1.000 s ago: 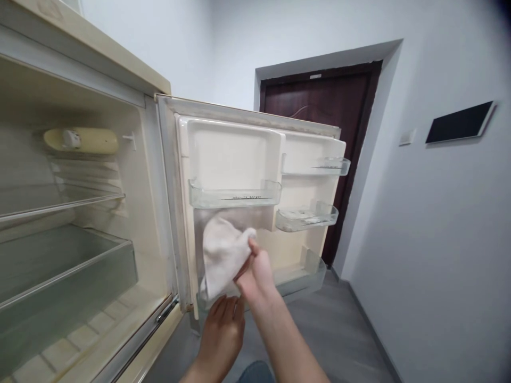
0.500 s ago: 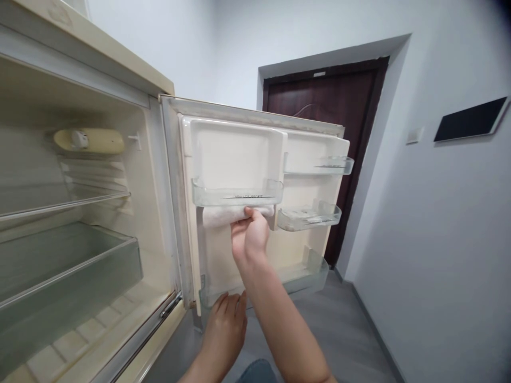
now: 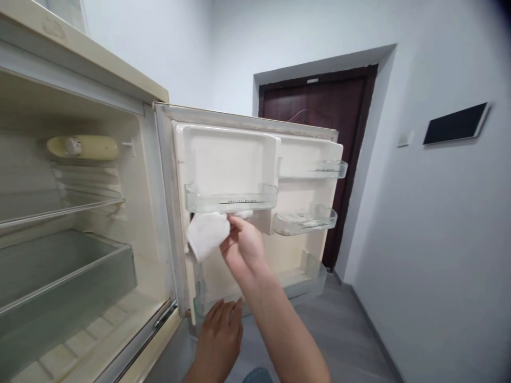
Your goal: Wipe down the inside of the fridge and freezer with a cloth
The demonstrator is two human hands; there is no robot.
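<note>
My right hand (image 3: pixel 242 249) is closed on a white cloth (image 3: pixel 206 233) and presses it against the inner face of the open fridge door (image 3: pixel 235 154), just under the upper clear door shelf (image 3: pixel 230 199). The cloth bunches to the left of my fingers, near the door's hinge side. My left hand (image 3: pixel 218 336) rests lower down with its fingers laid on the rim of the bottom door shelf (image 3: pixel 295 287). The fingers are together and extended, holding nothing I can see.
The fridge interior (image 3: pixel 67 244) stands open on the left with glass shelves and a clear drawer. Two small clear bins (image 3: pixel 305 221) hang on the door's right side. A dark wooden door (image 3: pixel 319 138) stands behind, and a grey wall (image 3: pixel 431 239) on the right.
My right hand lifted the cloth from mid-door up under the upper door shelf, then dragged it left toward the hinge side. My left hand stayed on the bottom shelf.
</note>
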